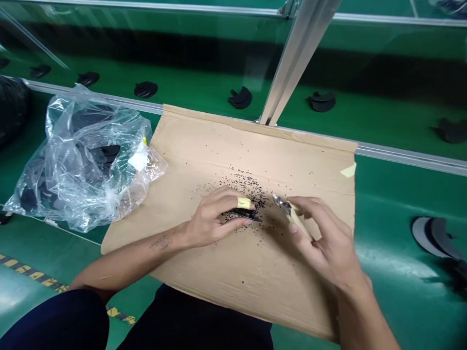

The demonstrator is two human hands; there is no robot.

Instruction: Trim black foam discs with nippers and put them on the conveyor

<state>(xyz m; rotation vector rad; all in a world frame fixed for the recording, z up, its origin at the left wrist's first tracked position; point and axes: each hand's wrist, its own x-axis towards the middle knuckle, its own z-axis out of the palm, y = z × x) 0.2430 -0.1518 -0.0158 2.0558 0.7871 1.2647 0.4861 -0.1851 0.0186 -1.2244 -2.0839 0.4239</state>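
My left hand (215, 218), with yellow tape around one finger, pinches a small black part (245, 213) over the middle of the cardboard sheet (204, 272). To its right, my right hand (324, 238) is closed around cutting pliers (297, 218) with pale handles. The metal jaws point up and left, a short gap away from the black part. Many tiny black bits (251, 184) lie scattered on the cardboard around and beyond my left hand.
A clear plastic bag (87, 165) with black parts lies left of the cardboard. Black curved parts (241, 97) are spaced along the green surface behind a metal rail (408, 156). A metal post (297, 58) rises at the cardboard's far edge. More curved parts (438, 236) lie at right.
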